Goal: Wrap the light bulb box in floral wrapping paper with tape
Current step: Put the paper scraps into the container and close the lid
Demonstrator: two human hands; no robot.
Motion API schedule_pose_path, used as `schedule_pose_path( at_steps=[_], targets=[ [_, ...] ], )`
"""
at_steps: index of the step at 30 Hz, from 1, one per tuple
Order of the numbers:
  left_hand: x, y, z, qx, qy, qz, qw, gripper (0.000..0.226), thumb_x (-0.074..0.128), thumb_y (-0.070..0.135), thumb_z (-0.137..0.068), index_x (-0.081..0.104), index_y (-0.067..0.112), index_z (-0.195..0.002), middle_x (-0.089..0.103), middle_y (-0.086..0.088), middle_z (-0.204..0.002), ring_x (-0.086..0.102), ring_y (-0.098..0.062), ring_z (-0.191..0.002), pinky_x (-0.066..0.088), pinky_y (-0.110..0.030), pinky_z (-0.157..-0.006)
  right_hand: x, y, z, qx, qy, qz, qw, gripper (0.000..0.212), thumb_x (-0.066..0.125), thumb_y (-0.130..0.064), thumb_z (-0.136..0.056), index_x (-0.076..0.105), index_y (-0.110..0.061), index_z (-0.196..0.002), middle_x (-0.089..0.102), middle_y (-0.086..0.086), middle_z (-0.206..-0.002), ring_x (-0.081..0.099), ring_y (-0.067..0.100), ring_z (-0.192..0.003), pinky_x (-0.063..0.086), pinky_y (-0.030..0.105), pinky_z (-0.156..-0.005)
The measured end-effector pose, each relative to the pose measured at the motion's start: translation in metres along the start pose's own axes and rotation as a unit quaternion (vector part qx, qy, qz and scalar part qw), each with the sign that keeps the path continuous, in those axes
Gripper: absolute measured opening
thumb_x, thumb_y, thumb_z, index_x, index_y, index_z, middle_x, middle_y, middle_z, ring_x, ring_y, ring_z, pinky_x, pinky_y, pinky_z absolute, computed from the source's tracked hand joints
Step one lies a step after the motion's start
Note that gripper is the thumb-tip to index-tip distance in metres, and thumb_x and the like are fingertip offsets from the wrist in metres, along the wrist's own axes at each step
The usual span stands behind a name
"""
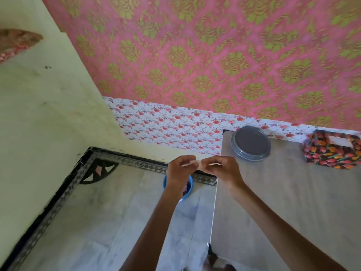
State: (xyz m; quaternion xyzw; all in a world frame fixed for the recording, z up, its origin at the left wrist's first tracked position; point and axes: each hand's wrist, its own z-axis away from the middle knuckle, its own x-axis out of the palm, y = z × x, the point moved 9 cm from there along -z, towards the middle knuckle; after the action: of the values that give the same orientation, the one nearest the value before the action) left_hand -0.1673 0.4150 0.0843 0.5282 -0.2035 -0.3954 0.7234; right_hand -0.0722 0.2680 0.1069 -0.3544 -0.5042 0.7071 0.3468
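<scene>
My left hand (180, 170) and my right hand (222, 168) are raised side by side over the table's left edge. Between their fingertips they pinch a small strip of clear tape (199, 163). The box wrapped in dark floral paper (332, 150) rests on the grey table (283, 202) at the far right, well away from both hands. A pale rectangular patch shows on the box's top face.
A round grey lid or container (251, 142) lies at the table's far edge. A blue bowl (187, 189) sits on the marble floor below my left hand. Pink and floral wallpaper (175, 126) covers the wall behind the table.
</scene>
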Motion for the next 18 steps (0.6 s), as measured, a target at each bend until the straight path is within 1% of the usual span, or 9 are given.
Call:
schedule_pose_path(
  at_steps=[3, 5, 7, 9, 10, 12, 14, 16, 18],
  targets=[
    [-0.013, -0.017, -0.043, -0.012, 0.039, -0.033, 0.999, 0.025, 0.078, 0.015, -0.077, 0.068, 0.022, -0.099, 0.072, 0.001, -0.098, 0.069, -0.017, -0.091, 0.056, -0.034, -0.082, 0.026, 0.034, -0.052, 0.052, -0.023, -0.002, 0.998, 0.023, 0.085, -0.002, -0.067, 0.076, -0.017, -0.082, 0.075, 0.012, -0.08, 0.074, 0.033, -0.078, 0.059, 0.044, -0.081],
    [-0.024, -0.035, -0.072, -0.026, 0.064, -0.058, 0.996, 0.019, 0.076, 0.018, -0.079, 0.067, 0.025, -0.094, 0.072, 0.004, -0.096, 0.067, -0.016, -0.091, 0.055, -0.034, -0.084, 0.041, 0.061, -0.084, 0.079, -0.014, 0.003, 0.997, 0.02, 0.081, 0.002, -0.072, 0.075, -0.016, -0.079, 0.074, 0.014, -0.074, 0.072, 0.034, -0.073, 0.059, 0.047, -0.08],
    [-0.034, -0.07, -0.111, -0.05, 0.074, -0.064, 0.994, 0.01, 0.073, 0.025, -0.076, 0.069, 0.025, -0.084, 0.073, 0.005, -0.088, 0.069, -0.019, -0.088, 0.057, -0.039, -0.084, 0.061, 0.102, -0.124, 0.102, 0.0, 0.022, 0.995, 0.023, 0.078, 0.004, -0.074, 0.073, -0.019, -0.072, 0.07, 0.007, -0.063, 0.067, 0.026, -0.061, 0.058, 0.041, -0.069],
    [-0.041, -0.115, -0.15, -0.076, 0.054, -0.059, 0.994, 0.009, 0.068, 0.03, -0.07, 0.071, 0.028, -0.077, 0.074, 0.004, -0.081, 0.072, -0.023, -0.083, 0.058, -0.046, -0.082, 0.083, 0.149, -0.159, 0.133, 0.011, 0.049, 0.99, 0.028, 0.075, 0.003, -0.075, 0.071, -0.023, -0.066, 0.063, -0.005, -0.049, 0.057, 0.014, -0.045, 0.049, 0.029, -0.056],
    [-0.043, -0.134, -0.164, -0.082, 0.046, -0.065, 0.993, 0.009, 0.066, 0.031, -0.068, 0.071, 0.028, -0.076, 0.074, 0.004, -0.08, 0.072, -0.024, -0.081, 0.059, -0.049, -0.08, 0.093, 0.17, -0.171, 0.15, 0.014, 0.064, 0.987, 0.027, 0.074, 0.001, -0.074, 0.071, -0.024, -0.065, 0.06, -0.007, -0.046, 0.052, 0.011, -0.042, 0.045, 0.028, -0.055],
    [-0.049, -0.184, -0.207, -0.098, 0.032, -0.079, 0.992, 0.016, 0.068, 0.038, -0.065, 0.071, 0.028, -0.077, 0.074, 0.002, -0.079, 0.072, -0.024, -0.078, 0.059, -0.05, -0.078, 0.117, 0.229, -0.203, 0.195, 0.025, 0.07, 0.978, 0.018, 0.074, -0.004, -0.073, 0.072, -0.022, -0.068, 0.061, -0.005, -0.048, 0.051, 0.01, -0.041, 0.044, 0.028, -0.056],
    [-0.053, -0.234, -0.248, -0.114, 0.021, -0.081, 0.99, 0.028, 0.067, 0.049, -0.059, 0.071, 0.029, -0.079, 0.075, 0.0, -0.078, 0.073, -0.026, -0.078, 0.059, -0.049, -0.078, 0.135, 0.281, -0.228, 0.234, 0.05, 0.062, 0.969, 0.012, 0.075, -0.008, -0.073, 0.075, -0.02, -0.072, 0.064, -0.004, -0.053, 0.055, 0.007, -0.042, 0.045, 0.022, -0.053],
    [-0.059, -0.285, -0.283, -0.126, 0.02, -0.093, 0.987, 0.033, 0.066, 0.052, -0.059, 0.073, 0.028, -0.081, 0.075, -0.001, -0.08, 0.072, -0.028, -0.08, 0.059, -0.049, -0.08, 0.149, 0.326, -0.247, 0.263, 0.084, 0.061, 0.959, 0.014, 0.076, -0.008, -0.072, 0.075, -0.022, -0.069, 0.067, -0.007, -0.057, 0.06, 0.003, -0.047, 0.046, 0.015, -0.05],
    [-0.06, -0.351, -0.326, -0.145, 0.001, -0.106, 0.984, 0.036, 0.065, 0.05, -0.061, 0.073, 0.027, -0.087, 0.075, 0.0, -0.082, 0.072, -0.027, -0.083, 0.058, -0.048, -0.081, 0.17, 0.389, -0.27, 0.298, 0.115, 0.046, 0.946, 0.022, 0.077, -0.005, -0.07, 0.071, -0.024, -0.061, 0.066, -0.009, -0.054, 0.062, 0.006, -0.05, 0.052, 0.019, -0.055]
  ],
)
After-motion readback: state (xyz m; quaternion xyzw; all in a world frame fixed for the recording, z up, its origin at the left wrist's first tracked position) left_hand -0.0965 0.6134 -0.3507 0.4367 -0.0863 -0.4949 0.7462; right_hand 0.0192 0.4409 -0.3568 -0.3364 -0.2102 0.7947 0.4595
